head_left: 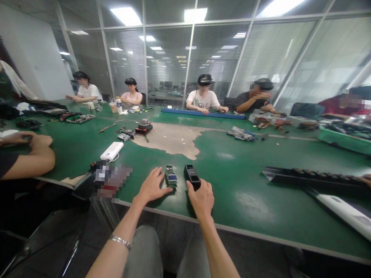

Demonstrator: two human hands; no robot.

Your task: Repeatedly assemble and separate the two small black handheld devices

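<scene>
A small green circuit board module (171, 177) with a dark blue part lies on the green table. My left hand (153, 186) rests beside it on the left, fingers apart, its thumb reaching toward the module's near end. To the right, a black rectangular housing (192, 177) with openings in its top lies tilted a little. My right hand (201, 198) is at its near end, thumb and fingers closed around it. The far ends of both objects are uncovered.
A white power bank (112, 150) with a cable lies left, near loose electronic parts (144, 126). A long black strip (313, 178) and a white device (351, 216) lie right. Several people sit around the table; another person's arm (29, 159) rests at the left.
</scene>
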